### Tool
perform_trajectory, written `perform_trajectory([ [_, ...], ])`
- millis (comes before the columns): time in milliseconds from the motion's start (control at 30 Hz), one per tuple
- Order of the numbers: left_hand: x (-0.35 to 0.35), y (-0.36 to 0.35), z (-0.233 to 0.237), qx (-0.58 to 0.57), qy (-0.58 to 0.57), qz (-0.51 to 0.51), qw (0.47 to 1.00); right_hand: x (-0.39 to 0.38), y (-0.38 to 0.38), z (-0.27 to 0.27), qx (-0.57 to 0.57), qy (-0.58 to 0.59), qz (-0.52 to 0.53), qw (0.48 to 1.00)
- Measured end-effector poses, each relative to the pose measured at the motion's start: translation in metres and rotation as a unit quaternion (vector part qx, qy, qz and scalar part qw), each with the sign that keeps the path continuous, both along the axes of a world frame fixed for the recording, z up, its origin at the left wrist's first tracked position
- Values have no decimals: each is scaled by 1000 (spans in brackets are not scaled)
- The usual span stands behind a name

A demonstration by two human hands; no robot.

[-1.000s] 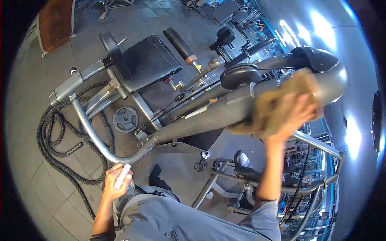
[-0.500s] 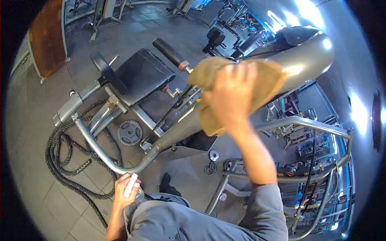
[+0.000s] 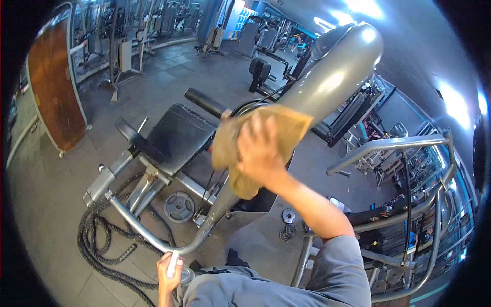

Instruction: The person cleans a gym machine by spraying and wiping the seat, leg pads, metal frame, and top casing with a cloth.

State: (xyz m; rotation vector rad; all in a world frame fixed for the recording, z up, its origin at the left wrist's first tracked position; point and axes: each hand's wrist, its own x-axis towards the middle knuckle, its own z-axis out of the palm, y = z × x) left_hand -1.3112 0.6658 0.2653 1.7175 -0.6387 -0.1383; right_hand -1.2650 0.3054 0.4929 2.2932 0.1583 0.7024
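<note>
My right hand (image 3: 260, 152) lies over a yellow-brown cloth (image 3: 295, 124), its fingers bent against it. The cloth wraps over the thick grey metal tube (image 3: 335, 82) of a gym machine and hides part of it. Low in the view, my left hand (image 3: 165, 272) is wrapped around a spray bottle with a white trigger head (image 3: 174, 262) and a clear body. That hand is close to the bent silver leg (image 3: 148, 233) of the same machine.
Left of the tube are the machine's black padded seat (image 3: 179, 138) and a black roller (image 3: 205, 102). A thick black rope (image 3: 97, 245) and a weight plate (image 3: 179, 206) lie on the floor. Another machine's silver frame (image 3: 394, 144) stands at right.
My right hand and the cloth have moved down along the tube, baring more of its upper part. The whole view has shifted, while my left hand still holds the spray bottle.
</note>
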Motion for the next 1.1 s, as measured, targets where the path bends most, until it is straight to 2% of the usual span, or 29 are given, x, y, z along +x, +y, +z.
perform_trajectory([
  [33,2,1,-1,8,-12,-5,1000,-4,-13,-28,-16,11,48,999],
  [133,11,-4,0,21,-41,-14,999,-19,-35,1,-53,26,146,987],
  [167,13,-7,3,22,-45,-17,999,-20,-48,17,-98,-28,124,987],
  [267,17,-22,14,32,-49,-13,998,-39,-75,138,-87,-134,108,981],
  [300,17,-26,13,43,-53,-9,998,-40,-98,182,-11,-189,222,957],
  [333,18,-31,12,55,-58,-6,997,-37,-137,219,116,-208,289,927],
  [367,19,-36,8,71,-59,-5,996,-41,-166,255,185,-274,278,902],
  [400,16,-44,11,59,-51,-4,997,-46,-187,280,223,-354,204,885],
  [467,11,-65,20,34,-43,-1,998,-44,-222,309,265,-460,117,839],
  [533,9,-78,18,47,-53,-17,997,-35,-208,297,306,-508,145,792],
  [600,2,-92,24,63,-62,-20,996,-27,-150,253,307,-512,204,776],
  [667,0,-102,19,67,-76,-35,994,-25,-95,189,282,-461,231,809],
  [733,-8,-111,18,79,-105,-39,991,-24,-59,111,247,-369,223,868],
  [767,-14,-115,10,80,-142,-31,986,-20,-55,74,189,-349,207,894],
  [800,-14,-117,4,76,-183,-18,980,-13,-56,60,126,-330,194,915],
  [833,-15,-113,-4,117,-165,-30,979,-16,-67,72,125,-319,236,909],
  [867,-21,-112,6,105,-35,-42,993,-21,-83,88,126,-303,279,903],
  [933,-35,-120,17,76,-78,3,994,-27,-118,139,140,-295,351,878],
  [967,-40,-122,18,72,-74,23,994,-26,-142,172,122,-342,380,851],
  [1000,-46,-122,17,68,-68,42,994,-34,-157,205,182,-353,418,817],
  [1033,-52,-121,16,65,-61,61,994,-12,-192,232,229,-376,475,762],
  [1100,-60,-119,15,99,-59,72,991,-21,-230,274,417,-350,398,738],
])
